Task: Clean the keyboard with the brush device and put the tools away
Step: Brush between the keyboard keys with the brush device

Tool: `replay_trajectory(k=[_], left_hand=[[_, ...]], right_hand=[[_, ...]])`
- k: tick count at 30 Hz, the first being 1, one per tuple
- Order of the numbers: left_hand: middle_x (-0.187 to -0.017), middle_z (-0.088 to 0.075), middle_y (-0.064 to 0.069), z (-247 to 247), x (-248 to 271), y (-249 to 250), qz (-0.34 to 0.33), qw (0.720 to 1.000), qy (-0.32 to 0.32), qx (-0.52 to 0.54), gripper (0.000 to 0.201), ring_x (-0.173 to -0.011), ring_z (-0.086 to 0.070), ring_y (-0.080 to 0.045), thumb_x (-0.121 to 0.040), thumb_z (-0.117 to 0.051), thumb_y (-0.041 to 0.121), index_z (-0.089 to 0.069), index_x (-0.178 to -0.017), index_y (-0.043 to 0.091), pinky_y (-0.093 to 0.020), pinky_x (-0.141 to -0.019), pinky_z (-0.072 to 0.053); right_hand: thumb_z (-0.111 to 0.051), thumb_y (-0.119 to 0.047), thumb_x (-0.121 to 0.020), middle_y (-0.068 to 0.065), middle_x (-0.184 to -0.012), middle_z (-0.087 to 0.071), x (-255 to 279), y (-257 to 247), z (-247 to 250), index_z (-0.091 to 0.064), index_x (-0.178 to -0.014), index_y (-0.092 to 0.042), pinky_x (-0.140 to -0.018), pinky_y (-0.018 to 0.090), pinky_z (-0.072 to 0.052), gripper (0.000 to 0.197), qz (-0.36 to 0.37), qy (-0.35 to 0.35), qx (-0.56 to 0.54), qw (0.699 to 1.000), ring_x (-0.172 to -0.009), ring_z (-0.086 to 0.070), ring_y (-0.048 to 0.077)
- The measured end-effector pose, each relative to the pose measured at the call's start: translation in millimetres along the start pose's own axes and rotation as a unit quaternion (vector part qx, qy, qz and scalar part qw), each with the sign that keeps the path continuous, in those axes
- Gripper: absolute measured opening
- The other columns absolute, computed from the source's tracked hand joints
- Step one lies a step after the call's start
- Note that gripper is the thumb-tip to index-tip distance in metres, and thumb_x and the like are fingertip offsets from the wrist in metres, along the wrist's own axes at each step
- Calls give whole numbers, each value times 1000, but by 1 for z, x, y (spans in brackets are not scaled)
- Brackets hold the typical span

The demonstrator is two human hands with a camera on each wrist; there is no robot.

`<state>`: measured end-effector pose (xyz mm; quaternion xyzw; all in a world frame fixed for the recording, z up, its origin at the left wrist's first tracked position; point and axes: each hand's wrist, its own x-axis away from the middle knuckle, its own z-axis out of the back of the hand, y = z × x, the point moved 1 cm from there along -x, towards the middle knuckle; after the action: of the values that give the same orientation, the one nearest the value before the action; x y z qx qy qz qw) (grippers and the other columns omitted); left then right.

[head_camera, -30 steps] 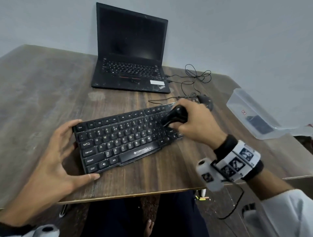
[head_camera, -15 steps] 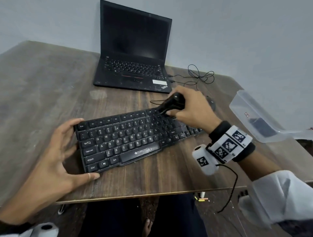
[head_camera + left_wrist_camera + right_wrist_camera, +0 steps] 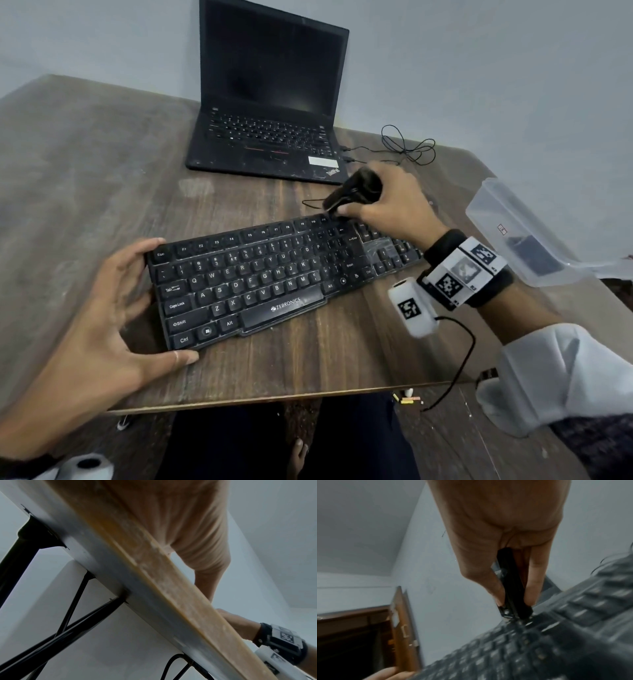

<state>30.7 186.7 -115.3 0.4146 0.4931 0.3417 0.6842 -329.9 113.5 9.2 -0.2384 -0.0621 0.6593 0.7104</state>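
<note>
Keyboard: long axis left-right, left hand clasping its left end. Brush device: gripped by right hand, tip on far key row.

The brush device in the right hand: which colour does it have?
The brush device is black, clearest in the head view.

Right hand carries the brush device off the keyboard middle rows near its right end, up to the far function-key row. Brush tip now sits at the keyboard's far edge. The arrow keys, covered earlier, now show.
</note>
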Motion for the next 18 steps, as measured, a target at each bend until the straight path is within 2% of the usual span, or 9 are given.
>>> replay_trajectory(k=[2,5,7,9,11,13,15,17,18], left_hand=[[-152,-48,6,0,0,0,-3,1000,0,-1,132,-145,-44,-19,-31,-94,-9,-40,-145,31,-43,-111,-40],[-151,-48,7,0,0,1,-6,1000,0,-2,131,-145,-43,-17,-31,-94,-8,-40,-144,30,-40,-112,-40],[-150,-49,8,0,0,1,-4,1000,5,-2,130,-145,-43,-15,-31,-94,-7,-40,-144,31,-40,-111,-41],[-152,-48,5,1,0,0,0,1000,4,-3,132,-144,-45,-18,-31,-95,-8,-40,-145,30,-45,-112,-43],[-153,-47,0,1,-1,-1,3,1000,2,-2,133,-143,-46,-21,-31,-95,-9,-39,-146,27,-50,-111,-44],[-152,-47,0,0,-1,-1,2,1000,-2,4,132,-143,-47,-22,-32,-94,-9,-39,-146,29,-48,-112,-42],[-152,-48,2,0,0,0,1,1000,-5,7,131,-144,-46,-21,-33,-94,-8,-38,-146,27,-46,-113,-40],[-153,-47,2,0,1,-1,7,1000,-3,11,131,-144,-44,-20,-34,-94,-9,-38,-147,26,-50,-115,-40],[-154,-46,1,0,1,0,11,1000,-2,14,131,-145,-44,-20,-34,-94,-10,-38,-147,26,-55,-116,-39]], right_hand=[[-89,-33,-78,-6,-95,-72,3,-7,-6,-65,-104,-24,-79,30,-56,37,32,-12,14,999,-89,-69,17],[-86,-28,-81,-2,-103,-73,-4,8,6,-66,-117,-20,-84,29,-57,41,-23,38,54,998,-97,-71,20],[-84,-29,-81,3,-107,-74,-4,14,12,-67,-118,-18,-84,30,-57,42,-53,62,70,994,-101,-71,24],[-87,-32,-81,-3,-101,-72,3,6,7,-65,-109,-24,-76,22,-51,37,-36,32,48,998,-95,-69,18],[-89,-34,-80,-9,-95,-69,13,-9,-3,-63,-104,-25,-72,20,-48,37,4,-15,19,1000,-89,-66,13],[-89,-32,-81,-10,-97,-68,14,-13,-5,-64,-110,-23,-79,23,-51,39,19,-23,9,1000,-92,-67,13],[-86,-27,-83,-4,-103,-70,8,-5,1,-64,-118,-20,-85,28,-55,42,-4,19,38,999,-98,-69,17],[-86,-26,-82,0,-105,-72,6,5,6,-64,-117,-20,-91,34,-58,41,-17,36,56,998,-101,-70,21],[-87,-26,-81,-3,-104,-72,7,6,7,-64,-113,-22,-91,34,-57,39,-2,14,47,999,-100,-69,19]])
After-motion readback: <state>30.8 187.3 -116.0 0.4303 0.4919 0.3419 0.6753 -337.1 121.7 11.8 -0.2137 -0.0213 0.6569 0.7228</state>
